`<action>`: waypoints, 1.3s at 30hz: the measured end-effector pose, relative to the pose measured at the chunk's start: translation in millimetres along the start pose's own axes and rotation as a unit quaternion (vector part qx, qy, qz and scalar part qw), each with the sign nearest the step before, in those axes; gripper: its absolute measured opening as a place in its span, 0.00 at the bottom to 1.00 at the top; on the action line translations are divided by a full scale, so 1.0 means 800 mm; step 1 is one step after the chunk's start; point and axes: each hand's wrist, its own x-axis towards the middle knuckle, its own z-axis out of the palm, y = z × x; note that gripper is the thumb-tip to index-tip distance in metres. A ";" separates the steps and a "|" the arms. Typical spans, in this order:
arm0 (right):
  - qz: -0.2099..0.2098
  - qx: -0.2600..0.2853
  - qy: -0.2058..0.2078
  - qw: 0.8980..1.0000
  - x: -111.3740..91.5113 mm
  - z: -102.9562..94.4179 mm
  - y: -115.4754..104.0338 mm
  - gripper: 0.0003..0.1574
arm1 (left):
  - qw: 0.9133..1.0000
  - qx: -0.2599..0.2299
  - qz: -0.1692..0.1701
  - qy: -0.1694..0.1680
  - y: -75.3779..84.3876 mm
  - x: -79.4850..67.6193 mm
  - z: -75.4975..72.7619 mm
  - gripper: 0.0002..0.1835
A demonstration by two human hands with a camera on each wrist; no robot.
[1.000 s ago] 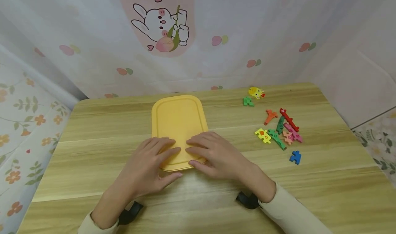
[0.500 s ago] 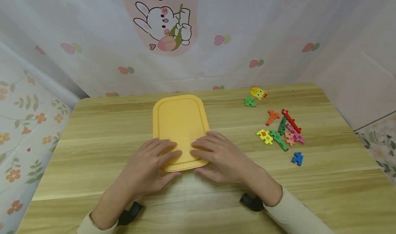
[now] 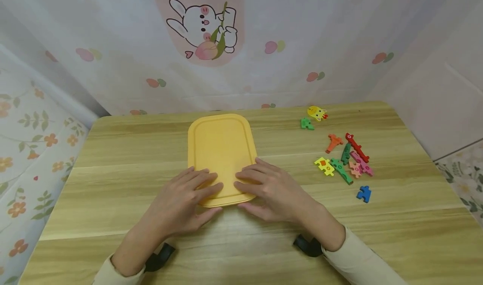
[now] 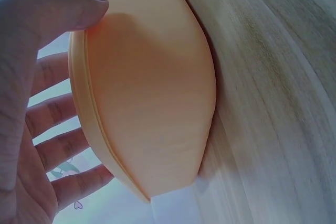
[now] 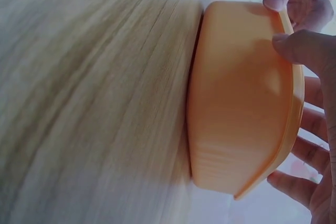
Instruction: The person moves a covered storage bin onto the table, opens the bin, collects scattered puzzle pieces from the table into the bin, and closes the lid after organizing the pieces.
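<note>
A yellow lidded plastic box [image 3: 222, 144] sits on the wooden table, its flat lid uppermost. My left hand [image 3: 179, 199] grips the lid's near left part, fingers spread over the top. The left wrist view shows the left thumb [image 4: 73, 11] against the rim on the near wall of the box [image 4: 147, 87]. On the near right part, my right hand [image 3: 273, 190] holds the lid likewise, fingers on top. Its thumb [image 5: 304, 48] lies at the rim of the box [image 5: 236, 98] in the right wrist view. The box's inside is hidden.
Several coloured puzzle pieces lie to the right, among them a yellow giraffe head [image 3: 317, 113], a red piece [image 3: 357, 147], a yellow piece [image 3: 325, 167] and a blue piece [image 3: 364, 194]. A patterned curtain [image 3: 286, 75] hangs behind the table [image 3: 128, 151].
My right hand has shifted slightly right, and its thumb has slid from the lid's near corner to below the near rim. The left hand stays nearly in place. The head view has shifted slightly.
</note>
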 end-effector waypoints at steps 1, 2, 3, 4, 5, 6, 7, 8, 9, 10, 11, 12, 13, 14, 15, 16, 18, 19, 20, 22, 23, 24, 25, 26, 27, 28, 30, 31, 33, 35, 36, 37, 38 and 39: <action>0.001 0.001 0.002 1.000 0.000 0.000 0.000 0.23 | 1.000 0.001 0.002 0.001 0.000 0.000 0.000 0.25; 0.002 0.003 0.003 1.000 0.000 0.000 0.000 0.23 | 1.000 0.003 0.003 0.002 0.000 0.001 0.000 0.25; 0.002 0.005 0.005 1.000 0.000 0.000 0.000 0.23 | 1.000 0.005 0.004 0.002 0.001 0.001 -0.001 0.25; 0.002 0.005 0.006 1.000 0.000 0.000 0.000 0.23 | 1.000 0.006 0.005 0.002 0.001 0.002 -0.001 0.25; 0.002 0.006 0.007 1.000 0.000 0.000 0.000 0.23 | 1.000 0.007 0.006 0.002 0.001 0.002 -0.001 0.25; 0.002 0.007 0.008 1.000 0.000 0.000 0.000 0.23 | 1.000 0.007 0.006 0.002 0.001 0.002 -0.001 0.25; 0.001 0.008 0.010 1.000 0.000 0.000 0.000 0.23 | 1.000 0.006 0.006 0.003 0.001 0.002 -0.001 0.25; 0.000 0.009 0.012 1.000 0.000 0.000 0.000 0.23 | 1.000 0.004 0.005 0.003 0.001 0.002 -0.001 0.25; -0.001 0.010 0.013 1.000 0.001 0.000 0.000 0.24 | 1.000 0.002 0.004 0.003 0.001 0.002 -0.001 0.25; 0.001 0.011 0.013 1.000 0.001 -0.001 0.000 0.24 | 1.000 0.000 0.003 0.002 0.001 0.002 -0.002 0.25; 0.001 0.014 0.014 1.000 0.001 -0.001 0.000 0.24 | 1.000 -0.002 0.001 0.002 0.001 0.001 -0.002 0.25; 0.002 0.015 0.014 1.000 0.001 -0.002 0.000 0.24 | 1.000 -0.004 -0.001 0.001 0.001 0.001 -0.002 0.25; 0.002 0.017 0.015 1.000 0.001 -0.002 0.000 0.24 | 1.000 -0.006 -0.003 0.000 0.002 0.001 -0.002 0.25; 0.004 0.020 0.014 1.000 0.001 -0.002 0.000 0.25 | 1.000 -0.007 -0.005 -0.002 0.002 0.001 -0.003 0.25; 0.006 0.021 0.013 1.000 0.001 -0.003 0.000 0.25 | 1.000 -0.008 -0.007 -0.003 0.002 0.001 -0.003 0.25; 0.007 0.024 0.012 1.000 0.001 -0.003 0.000 0.25 | 1.000 -0.009 -0.009 -0.005 0.002 0.001 -0.003 0.25; 0.012 0.027 0.008 1.000 0.001 -0.004 0.000 0.25 | 1.000 -0.011 -0.012 -0.008 0.002 0.001 -0.004 0.25; 0.012 0.029 0.008 0.999 0.001 -0.004 0.000 0.24 | 1.000 -0.012 -0.014 -0.009 0.002 0.001 -0.004 0.24; 0.014 0.030 0.006 0.999 0.001 -0.005 0.000 0.24 | 1.000 -0.012 -0.014 -0.010 0.002 0.001 -0.005 0.24; 0.018 0.034 0.004 0.999 0.001 -0.006 0.000 0.24 | 1.000 -0.012 -0.015 -0.012 0.002 0.001 -0.005 0.24; 0.019 0.037 0.003 0.999 0.001 -0.007 0.000 0.24 | 1.000 -0.012 -0.015 -0.012 0.003 0.001 -0.006 0.23; 0.021 0.039 0.002 0.999 0.001 -0.007 0.000 0.24 | 1.000 -0.012 -0.015 -0.013 0.003 0.001 -0.006 0.23; 0.022 0.042 0.001 0.999 0.001 -0.008 0.001 0.24 | 1.000 -0.012 -0.015 -0.014 0.003 0.001 -0.006 0.23; 0.026 0.044 -0.003 0.999 0.002 -0.009 0.001 0.24 | 1.000 -0.012 -0.015 -0.014 0.003 0.001 -0.006 0.23; 0.029 0.047 -0.005 0.998 0.002 -0.010 0.000 0.24 | 1.000 -0.013 -0.015 -0.014 0.003 0.001 -0.006 0.22; 0.032 0.049 -0.007 0.998 0.002 -0.010 0.000 0.24 | 1.000 -0.014 -0.015 -0.014 0.003 0.001 -0.007 0.22; 0.039 0.053 -0.011 0.998 0.002 -0.011 0.000 0.25 | 1.000 -0.016 -0.016 -0.013 0.003 0.001 -0.007 0.21; 0.042 0.055 -0.012 0.998 0.002 -0.012 0.000 0.25 | 1.000 -0.017 -0.015 -0.012 0.003 0.001 -0.007 0.20; 0.048 0.057 -0.013 0.997 0.002 -0.011 -0.001 0.25 | 1.000 -0.019 -0.016 -0.011 0.004 0.001 -0.007 0.20; 0.055 0.058 -0.016 0.997 0.001 -0.011 -0.001 0.25 | 1.000 -0.020 -0.017 -0.011 0.004 0.001 -0.007 0.20; 0.058 0.058 -0.018 0.996 0.002 -0.011 -0.002 0.25 | 1.000 -0.021 -0.017 -0.012 0.004 0.001 -0.007 0.20; 0.061 0.059 -0.019 0.996 0.001 -0.011 -0.002 0.25 | 1.000 -0.022 -0.018 -0.013 0.004 0.000 -0.006 0.20; 0.064 0.058 -0.021 0.996 0.001 -0.011 -0.002 0.26 | 0.999 -0.024 -0.019 -0.014 0.004 0.000 -0.006 0.20; 0.066 0.058 -0.022 0.996 0.001 -0.011 -0.003 0.26 | 0.999 -0.026 -0.020 -0.015 0.004 0.000 -0.006 0.20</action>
